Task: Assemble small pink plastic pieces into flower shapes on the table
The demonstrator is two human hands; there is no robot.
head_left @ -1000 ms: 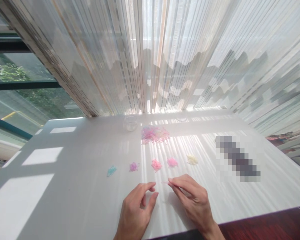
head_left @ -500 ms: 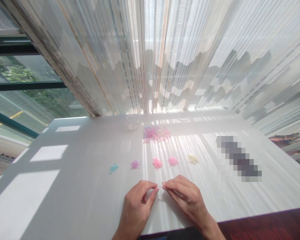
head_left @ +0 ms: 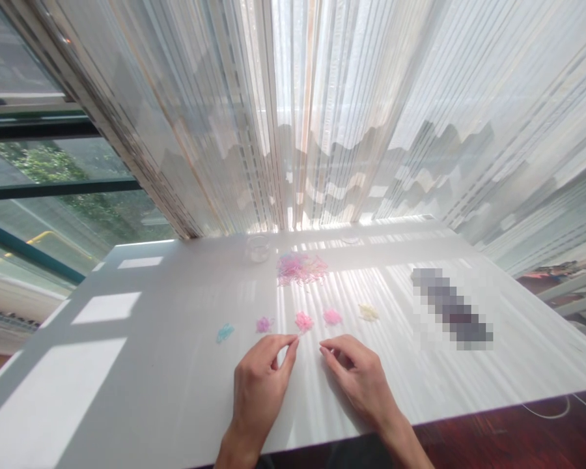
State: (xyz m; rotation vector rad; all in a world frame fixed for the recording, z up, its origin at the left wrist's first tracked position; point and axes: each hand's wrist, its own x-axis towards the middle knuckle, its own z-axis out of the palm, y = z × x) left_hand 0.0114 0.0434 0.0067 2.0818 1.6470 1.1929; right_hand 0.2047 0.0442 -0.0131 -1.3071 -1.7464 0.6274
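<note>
My left hand [head_left: 262,378] is closed in a pinch just in front of a coral-pink pile of small rubber bands [head_left: 303,320]. A tiny pale rubber band seems to show at its fingertips. To the right, my right hand [head_left: 360,376] is also pinched over the table; anything between its fingertips is too small to make out. A gap separates the two hands. In the same row lie a teal pile [head_left: 225,333], a purple pile [head_left: 264,324], a pink pile [head_left: 333,316] and a pale yellow pile [head_left: 368,312].
Behind the row spreads a larger mixed heap of bands [head_left: 301,268]. A clear round container [head_left: 258,248] stands at its back left, and a clear lid-like disc [head_left: 351,241] lies farther back. A blurred-out dark object [head_left: 453,306] is on the right of the white table [head_left: 176,391].
My hands have come apart from their meeting point. The left has moved forward and slightly left to the coral-pink pile; the right has shifted slightly forward. The camera view has shifted a little.
</note>
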